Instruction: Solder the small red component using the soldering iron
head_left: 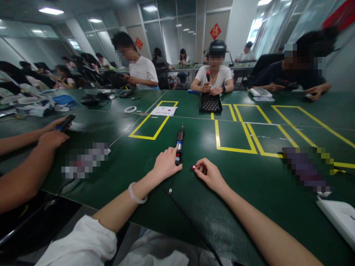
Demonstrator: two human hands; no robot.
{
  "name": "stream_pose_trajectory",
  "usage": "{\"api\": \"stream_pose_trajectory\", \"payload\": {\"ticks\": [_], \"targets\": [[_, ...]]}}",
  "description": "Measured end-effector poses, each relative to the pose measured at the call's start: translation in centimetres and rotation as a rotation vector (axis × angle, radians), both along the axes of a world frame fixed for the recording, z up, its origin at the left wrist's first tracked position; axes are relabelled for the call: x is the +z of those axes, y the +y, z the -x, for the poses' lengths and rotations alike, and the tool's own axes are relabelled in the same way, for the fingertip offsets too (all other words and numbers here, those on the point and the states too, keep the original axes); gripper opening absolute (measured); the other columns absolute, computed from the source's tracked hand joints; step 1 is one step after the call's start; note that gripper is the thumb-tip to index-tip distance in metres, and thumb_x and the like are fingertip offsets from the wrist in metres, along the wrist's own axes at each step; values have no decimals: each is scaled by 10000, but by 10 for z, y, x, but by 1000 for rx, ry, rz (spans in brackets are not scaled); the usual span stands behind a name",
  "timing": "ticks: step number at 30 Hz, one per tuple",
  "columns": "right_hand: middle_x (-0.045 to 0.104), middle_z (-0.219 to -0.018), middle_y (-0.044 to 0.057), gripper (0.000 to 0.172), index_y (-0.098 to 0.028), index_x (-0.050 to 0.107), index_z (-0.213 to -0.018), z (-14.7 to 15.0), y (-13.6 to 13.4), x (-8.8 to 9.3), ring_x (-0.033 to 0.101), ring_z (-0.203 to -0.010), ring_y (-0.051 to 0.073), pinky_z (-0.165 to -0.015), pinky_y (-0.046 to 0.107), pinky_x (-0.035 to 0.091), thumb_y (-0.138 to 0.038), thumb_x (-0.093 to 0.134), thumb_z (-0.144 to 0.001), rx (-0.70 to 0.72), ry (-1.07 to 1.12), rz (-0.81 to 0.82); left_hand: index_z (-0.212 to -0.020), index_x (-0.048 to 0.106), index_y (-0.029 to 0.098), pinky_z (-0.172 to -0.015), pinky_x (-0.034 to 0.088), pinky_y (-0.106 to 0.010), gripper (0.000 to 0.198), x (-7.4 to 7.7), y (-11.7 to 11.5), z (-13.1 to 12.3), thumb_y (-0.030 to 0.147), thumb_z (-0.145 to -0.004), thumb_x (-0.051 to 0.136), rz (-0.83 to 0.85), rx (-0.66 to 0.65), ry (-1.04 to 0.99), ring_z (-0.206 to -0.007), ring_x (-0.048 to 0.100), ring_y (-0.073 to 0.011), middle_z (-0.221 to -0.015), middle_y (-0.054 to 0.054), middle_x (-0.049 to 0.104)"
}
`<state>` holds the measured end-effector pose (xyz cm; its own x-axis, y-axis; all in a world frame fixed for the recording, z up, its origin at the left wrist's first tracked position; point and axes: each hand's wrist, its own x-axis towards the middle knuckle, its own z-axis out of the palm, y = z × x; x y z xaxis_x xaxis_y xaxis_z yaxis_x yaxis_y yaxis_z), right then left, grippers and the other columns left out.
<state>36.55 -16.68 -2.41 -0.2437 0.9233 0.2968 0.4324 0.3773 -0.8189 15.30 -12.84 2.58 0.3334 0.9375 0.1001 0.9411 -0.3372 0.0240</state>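
Mostly it's the green counter (133, 162) before me, with a person in white (227, 75) at its far side and yellow tape outlines (237, 150) between us. A black cable (192, 222) runs between my forearms to the near edge. One pixelated object (307, 168) lies right, another left; a black tray (210, 109) sits far off. My left hand (166, 164) has its fingers curled against a dark power screwdriver's (179, 145) near end, tip pointing away; just right, my right hand (210, 175) pinches a small red-and-black piece (193, 167), fingers nearly together.
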Motion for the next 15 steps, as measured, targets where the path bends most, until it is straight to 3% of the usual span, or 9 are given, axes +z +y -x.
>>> {"api": "stream_pose_trajectory", "payload": {"ticks": [7, 15], "targets": [[553, -809, 3, 86, -203, 547, -894, -1, 0, 1, 539, -695, 149, -624, 261, 422, -175, 572, -817, -47, -94, -30, -1271, 437, 190, -884, 415, -411, 610, 0, -32, -21, 392, -730, 633, 60, -157, -110, -1051, 541, -319, -1181, -137, 544], [557, -838, 9, 100, -211, 565, -895, -1, -2, 0, 556, -765, 164, -699, 278, 448, -160, 605, -819, 22, -158, -65, -1318, 408, 157, -907, 411, -432, 655, 1, -41, -26, 379, -739, 620, 86, -221, -121, -1071, 528, -325, -1225, -152, 523]]}}
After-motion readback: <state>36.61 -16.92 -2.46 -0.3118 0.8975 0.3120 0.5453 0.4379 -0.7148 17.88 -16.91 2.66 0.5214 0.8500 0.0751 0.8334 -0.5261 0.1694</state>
